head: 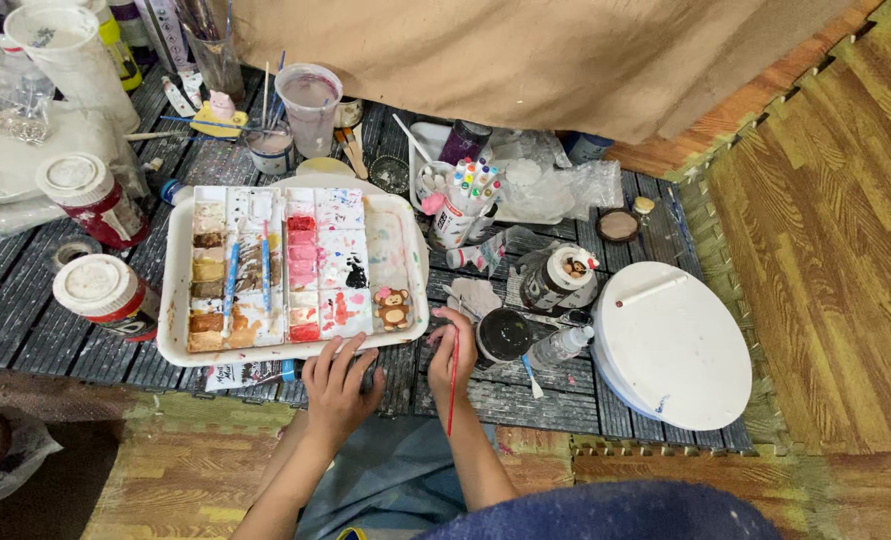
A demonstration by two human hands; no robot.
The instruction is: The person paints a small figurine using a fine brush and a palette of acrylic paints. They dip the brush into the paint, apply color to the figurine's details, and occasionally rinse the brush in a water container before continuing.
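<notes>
Red marks the slim paintbrush [454,385] that the right hand [453,358] pinches between thumb and fingers, the handle running down toward the person's lap and the tip hidden up by the fingertips. That grip is closed snugly around the brush. Just beside it, to its right, sits a round black jar lid [505,334], with a small clear bottle [562,345] lying a little further right. Beyond the bottle rests a white round board [671,345]. The left hand [339,385] lies close to the right one, fingers spread and loosely curled, touching the near rim of the white paint tray [178,290]; its grip holds nothing that can be seen. Directly above the gap between the two hands, inside the tray's corner, stands a small brown monkey figure [394,308]. Two blue brushes [232,275] lie across the tray's wells further left. The dark slatted surface [36,300] carries two red jars with white caps [101,290] well to the left of both hands.
</notes>
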